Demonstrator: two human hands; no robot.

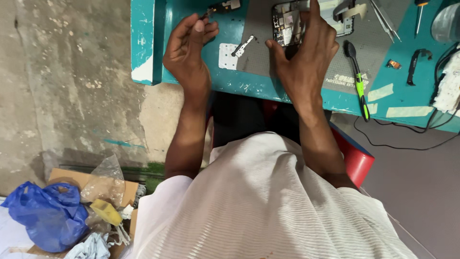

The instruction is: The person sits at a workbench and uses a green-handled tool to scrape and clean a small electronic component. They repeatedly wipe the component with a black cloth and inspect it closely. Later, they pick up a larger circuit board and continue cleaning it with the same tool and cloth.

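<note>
On the teal workbench (249, 86), seen from the head camera, an opened phone (287, 24) lay on a grey work mat (335, 52) at the far side, its circuit boards exposed. The right hand (304, 55) rested over the phone, thumb touching its near left corner and a finger stretched along its right side; whether the fingers truly clamped it could not be told. The left hand (189, 48) was held well apart from the right, to the left, its fingers curled together and pinching a small dark part (207, 13) between thumb and fingertips. Just beyond that lay a small circuit strip (224, 6) at the far edge. Between the hands, a small metal bracket (243, 46) sat at the mat's left edge, beside a white perforated plate (226, 56). To the right of the phone lay a black-and-green brush tool (358, 81), tweezers (385, 20) and a black curved piece (416, 64). Near left, on the floor, a blue plastic bag (45, 216) lay on cardboard among scraps.
</note>
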